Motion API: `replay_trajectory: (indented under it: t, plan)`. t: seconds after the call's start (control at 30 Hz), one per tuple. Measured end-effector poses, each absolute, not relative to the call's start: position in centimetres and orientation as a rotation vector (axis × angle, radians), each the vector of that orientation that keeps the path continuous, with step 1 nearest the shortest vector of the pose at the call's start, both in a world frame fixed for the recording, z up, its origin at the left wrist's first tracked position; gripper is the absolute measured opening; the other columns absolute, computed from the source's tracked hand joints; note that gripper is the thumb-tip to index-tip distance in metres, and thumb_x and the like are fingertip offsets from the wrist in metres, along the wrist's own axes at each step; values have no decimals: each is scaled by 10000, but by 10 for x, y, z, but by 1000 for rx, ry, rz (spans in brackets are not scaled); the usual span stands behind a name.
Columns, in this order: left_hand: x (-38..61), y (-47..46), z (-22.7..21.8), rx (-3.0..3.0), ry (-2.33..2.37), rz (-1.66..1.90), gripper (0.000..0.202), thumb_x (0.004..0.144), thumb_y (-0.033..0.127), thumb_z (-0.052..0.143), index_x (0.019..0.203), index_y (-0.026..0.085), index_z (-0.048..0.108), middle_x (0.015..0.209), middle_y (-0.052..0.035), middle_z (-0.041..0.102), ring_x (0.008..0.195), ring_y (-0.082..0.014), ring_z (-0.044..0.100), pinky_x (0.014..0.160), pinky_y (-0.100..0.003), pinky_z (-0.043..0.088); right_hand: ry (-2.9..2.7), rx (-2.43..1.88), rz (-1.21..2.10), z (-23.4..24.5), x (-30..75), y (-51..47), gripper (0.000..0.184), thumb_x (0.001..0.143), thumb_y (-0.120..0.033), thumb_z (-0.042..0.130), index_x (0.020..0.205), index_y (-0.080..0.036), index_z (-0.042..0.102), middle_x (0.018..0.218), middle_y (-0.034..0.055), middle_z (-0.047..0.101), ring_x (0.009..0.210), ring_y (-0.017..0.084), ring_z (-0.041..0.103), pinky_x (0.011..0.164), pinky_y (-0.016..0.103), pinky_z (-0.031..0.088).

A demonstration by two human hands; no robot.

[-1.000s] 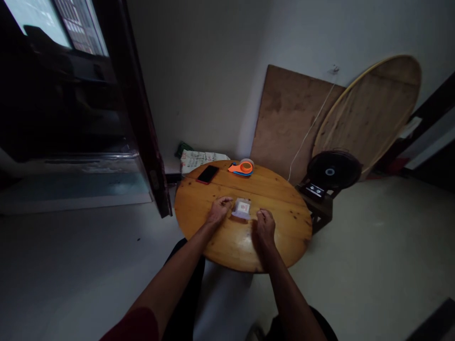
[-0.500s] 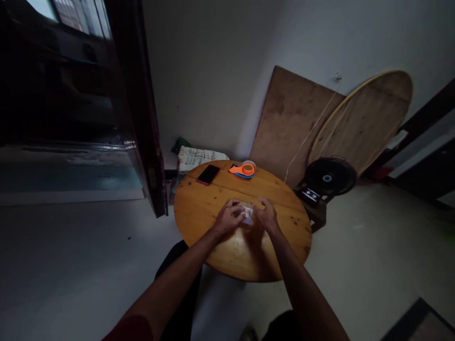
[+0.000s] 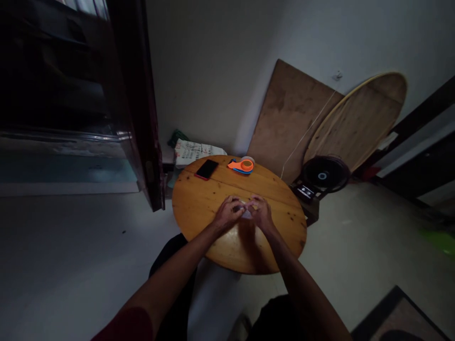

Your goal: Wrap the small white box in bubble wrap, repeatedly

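Note:
A small, pale, see-through packet [image 3: 246,214] is between my hands over the round wooden table [image 3: 199,203]. It looks like clear plastic with something whitish in it; its exact kind is too small and dim to tell. My left hand [image 3: 227,213] grips the packet's left side with bent fingers and thumb. On the other side, my right hand [image 3: 261,213] pinches its right part, the fingertips close to those of the left. Fingers cover much of the packet.
Toward the table's far edge lie a phone [image 3: 206,169] with a red edge and an orange-and-blue tape dispenser [image 3: 242,165]. A black fan [image 3: 323,175] stands right of the table. Behind, a brown board [image 3: 284,113] and a round wooden top [image 3: 359,118] lean on the wall.
My right hand has moved left and its fingers have closed in on the packet, nearer to my left hand. The left hand keeps its grip. The whole view has shifted slightly.

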State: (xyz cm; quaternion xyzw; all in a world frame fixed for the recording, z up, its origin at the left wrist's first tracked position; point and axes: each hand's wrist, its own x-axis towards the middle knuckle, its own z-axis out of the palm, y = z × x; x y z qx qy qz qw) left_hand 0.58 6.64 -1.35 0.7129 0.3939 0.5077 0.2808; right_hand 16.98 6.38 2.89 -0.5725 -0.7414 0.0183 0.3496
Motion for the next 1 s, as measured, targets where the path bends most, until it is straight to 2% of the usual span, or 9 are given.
replay_trajectory:
  t: [0.17,0.27,0.33,0.5,0.73,0.9,1.0]
  plan:
    - [5,63,-11,1899,1033,1373,227,807,242,629,1019,209,702,1122,-74,564,1108,-195,537,996,-337,451,-2003,-1522,-107,19,165,31,236,884,-291,524,967,-238,738,1265,98,603,1157,273,516,974,460,395]
    - [4,62,-12,1922,1024,1366,279,816,231,608,1085,213,681,1189,-78,547,1164,-197,512,1033,-343,430,-2135,-1518,-289,19,164,15,316,916,-303,493,1164,-222,671,1364,134,523,1234,298,446,989,467,361]
    - [4,63,-13,1951,1016,1337,261,822,239,602,1064,218,696,1230,-80,535,1198,-205,495,1055,-357,413,-2174,-1507,-403,18,163,10,341,933,-271,457,1222,-221,631,1366,146,515,1243,298,427,979,458,350]
    - [3,66,-17,1967,1056,1324,235,825,265,610,1025,207,718,1248,-94,532,1218,-226,491,1073,-399,400,-2101,-1473,-481,7,158,14,319,935,-210,442,1182,-226,643,1302,130,561,1175,262,467,940,401,350]
    - [5,66,-14,1964,1073,1320,246,802,216,621,1027,194,719,1247,-96,537,1238,-220,482,1078,-383,399,-1877,-1446,-267,0,173,2,278,926,-265,434,983,-178,692,1300,137,544,1182,260,492,978,423,377]
    - [6,68,-16,1954,1063,1328,247,815,243,616,1037,199,715,1255,-93,523,1219,-223,493,1070,-395,408,-1923,-1502,-163,10,176,8,365,937,-321,417,1218,-195,612,1377,139,490,1235,275,462,1009,447,375]
    - [5,68,-17,1957,1056,1316,250,821,250,614,1046,206,713,1262,-97,518,1233,-225,485,1072,-397,405,-2050,-1504,-187,13,172,19,378,937,-343,432,1255,-215,592,1407,144,466,1239,304,446,988,474,368]
